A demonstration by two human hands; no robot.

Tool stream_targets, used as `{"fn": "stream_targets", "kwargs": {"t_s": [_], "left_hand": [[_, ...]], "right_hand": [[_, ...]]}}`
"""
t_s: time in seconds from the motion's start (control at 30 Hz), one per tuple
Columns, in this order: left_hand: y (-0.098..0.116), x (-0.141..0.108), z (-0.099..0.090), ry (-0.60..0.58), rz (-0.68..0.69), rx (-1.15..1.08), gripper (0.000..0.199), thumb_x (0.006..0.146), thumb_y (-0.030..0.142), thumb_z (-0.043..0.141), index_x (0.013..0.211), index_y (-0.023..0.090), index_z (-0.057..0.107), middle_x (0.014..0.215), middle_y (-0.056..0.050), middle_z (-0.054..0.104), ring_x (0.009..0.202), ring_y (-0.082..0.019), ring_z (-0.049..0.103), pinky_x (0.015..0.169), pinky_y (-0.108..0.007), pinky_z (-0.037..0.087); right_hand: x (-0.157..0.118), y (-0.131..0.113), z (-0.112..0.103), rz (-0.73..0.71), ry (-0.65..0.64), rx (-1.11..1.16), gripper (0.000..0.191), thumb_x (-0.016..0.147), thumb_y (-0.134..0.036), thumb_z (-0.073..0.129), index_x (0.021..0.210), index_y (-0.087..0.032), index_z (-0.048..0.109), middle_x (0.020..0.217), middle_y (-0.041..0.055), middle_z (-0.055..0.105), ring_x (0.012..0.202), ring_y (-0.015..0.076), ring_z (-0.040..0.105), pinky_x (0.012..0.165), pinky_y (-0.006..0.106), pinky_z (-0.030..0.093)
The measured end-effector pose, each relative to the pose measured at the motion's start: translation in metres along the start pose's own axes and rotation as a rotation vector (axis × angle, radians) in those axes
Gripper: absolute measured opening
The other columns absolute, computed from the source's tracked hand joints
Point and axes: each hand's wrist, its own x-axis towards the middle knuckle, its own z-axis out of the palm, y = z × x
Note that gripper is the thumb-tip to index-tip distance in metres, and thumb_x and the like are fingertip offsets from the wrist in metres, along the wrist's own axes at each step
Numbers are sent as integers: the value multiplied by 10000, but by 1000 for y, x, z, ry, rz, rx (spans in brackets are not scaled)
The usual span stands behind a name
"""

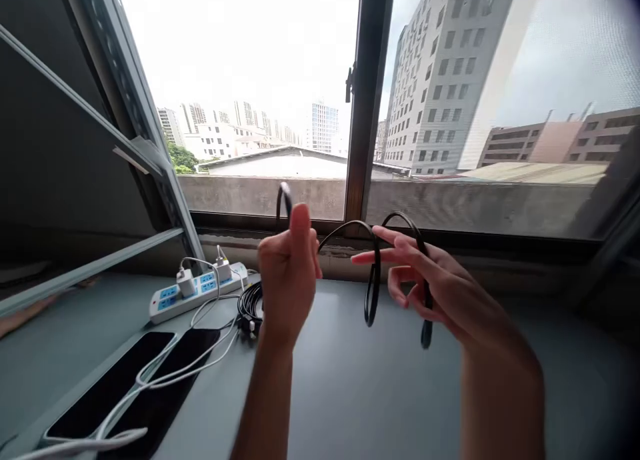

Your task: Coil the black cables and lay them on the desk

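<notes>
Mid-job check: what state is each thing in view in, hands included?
Left hand, closed around the black cable, thumb up
Right hand, fingers spread among the loops
Black cable, loosely looped, held up
Power strip, two plugs inserted
Other black cable, coiled on the table
Phones, flat, screens dark
White cords, trailing loosely across the phones
Window, unclear whether open or shut
</notes>
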Motion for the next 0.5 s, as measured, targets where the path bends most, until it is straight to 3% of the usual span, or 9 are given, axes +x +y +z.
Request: {"fn": "stream_targets", "kwargs": {"t_s": [0.1,0.2,0.33,0.43,0.5], "left_hand": [[0,-6,6,-141,24,113,601,875,463,446,366,167,325,343,48,315,345,-45,299,392,-221,229],[2,-10,7,-272,75,174,554,881,404,455,387,161,392,370,47,356,371,-44,347,414,-207,243],[6,-14,3,-417,112,220,535,896,355,433,400,155,424,384,39,361,383,-43,376,439,-197,252],[8,-17,4,-570,147,296,487,846,351,530,420,154,403,407,44,383,397,-49,401,445,-194,224],[8,-19,8,-691,175,333,492,779,389,612,427,158,357,416,51,386,406,-57,416,444,-195,201]], "right_hand": [[0,-2,4,-20,-16,-9,415,779,-538,560,973,-179,628,673,16,556,380,16,260,278,136,135],[0,-2,0,-46,118,-4,308,690,-464,686,837,-204,612,581,-43,391,407,27,237,303,145,139],[-1,-3,-7,-105,231,54,222,720,-362,678,660,-218,519,503,-52,269,445,75,273,333,176,261],[-3,-3,-9,-136,217,69,218,751,-349,649,637,-233,504,491,-42,287,464,93,335,383,185,353],[-4,-1,-9,-105,204,67,134,762,-385,630,760,-262,578,503,-37,339,490,107,406,436,199,419]]}}
